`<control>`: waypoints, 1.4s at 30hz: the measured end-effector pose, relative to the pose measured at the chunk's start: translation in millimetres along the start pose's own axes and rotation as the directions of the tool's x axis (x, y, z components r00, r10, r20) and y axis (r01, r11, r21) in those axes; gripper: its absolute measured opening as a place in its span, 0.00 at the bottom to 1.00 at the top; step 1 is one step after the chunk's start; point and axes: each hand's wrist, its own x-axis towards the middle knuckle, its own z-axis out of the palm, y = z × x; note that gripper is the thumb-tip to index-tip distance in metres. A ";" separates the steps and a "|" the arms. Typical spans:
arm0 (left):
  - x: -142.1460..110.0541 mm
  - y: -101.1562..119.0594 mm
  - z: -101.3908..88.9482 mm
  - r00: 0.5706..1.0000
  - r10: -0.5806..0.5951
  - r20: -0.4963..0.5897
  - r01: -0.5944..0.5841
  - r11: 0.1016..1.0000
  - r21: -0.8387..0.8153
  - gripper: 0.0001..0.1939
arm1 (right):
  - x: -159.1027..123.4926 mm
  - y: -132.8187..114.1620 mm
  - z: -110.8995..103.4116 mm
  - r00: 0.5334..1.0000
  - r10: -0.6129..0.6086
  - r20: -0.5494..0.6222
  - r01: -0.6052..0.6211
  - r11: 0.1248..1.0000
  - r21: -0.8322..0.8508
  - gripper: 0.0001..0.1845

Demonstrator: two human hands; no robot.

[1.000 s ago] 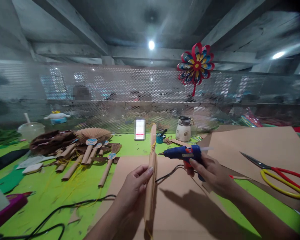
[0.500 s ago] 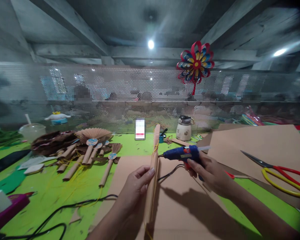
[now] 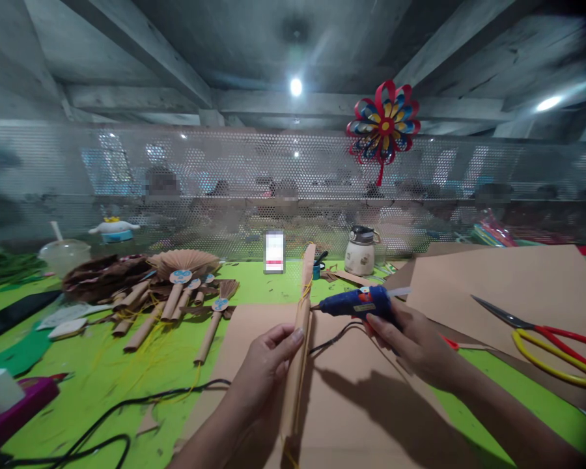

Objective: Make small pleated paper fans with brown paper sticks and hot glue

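Observation:
My left hand (image 3: 271, 358) is closed round a long rolled brown paper tube (image 3: 295, 384), thumb on top. The tube stands tilted away from me, with yellow string (image 3: 304, 293) tied about its upper part and a flat strip at its far end. My right hand (image 3: 413, 339) grips a blue hot glue gun (image 3: 356, 301) from the right, a clear glue stick showing at its back. Its nozzle points left and is at the tube's right edge, just below the string. Beneath both hands lies a large brown paper sheet (image 3: 361, 404).
Several brown paper fans with tube handles (image 3: 178, 296) lie at the left. Red-and-yellow scissors (image 3: 542, 345) rest on brown sheets (image 3: 508, 286) at the right. A black cord (image 3: 141, 398) crosses the green table (image 3: 97, 391). A phone (image 3: 274, 252) and a flask (image 3: 360, 251) stand at the back.
The view has shifted very slightly. My right hand and the glue gun have turned a little, while the nozzle stays by the tube. My left hand keeps its grip.

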 end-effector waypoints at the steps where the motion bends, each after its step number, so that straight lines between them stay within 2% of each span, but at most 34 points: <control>1: 0.0 -0.1 -0.1 1.000 -0.008 0.004 0.008 1.000 -0.002 0.15 | 0.5 0.2 0.0 1.000 0.001 -0.010 -0.001 1.000 0.009 0.16; 5: 0.4 -1.0 -1.2 0.999 -0.030 0.022 0.030 1.000 -0.007 0.15 | 2.2 0.3 -0.2 1.000 0.012 -0.016 -0.011 0.999 0.036 0.15; 16: 3.0 2.7 -4.7 1.000 0.004 -0.017 -0.004 1.000 0.008 0.16 | -3.0 -8.9 -4.5 0.999 -0.010 0.049 0.009 1.000 0.011 0.15; 24: 3.6 2.3 -6.0 1.000 -0.004 -0.011 0.004 1.000 0.019 0.16 | -0.7 -6.2 -0.4 1.000 0.003 -0.012 -0.002 0.997 0.077 0.15; 34: 0.9 2.6 -3.4 1.000 -0.017 0.024 0.017 1.000 -0.001 0.13 | 0.7 1.9 2.7 0.999 -0.011 -0.041 0.011 1.000 -0.003 0.15; 42: -0.5 1.7 -1.0 1.000 -0.016 0.008 0.016 1.000 -0.004 0.12 | 1.9 3.0 1.2 0.999 -0.003 -0.035 0.004 0.999 0.037 0.16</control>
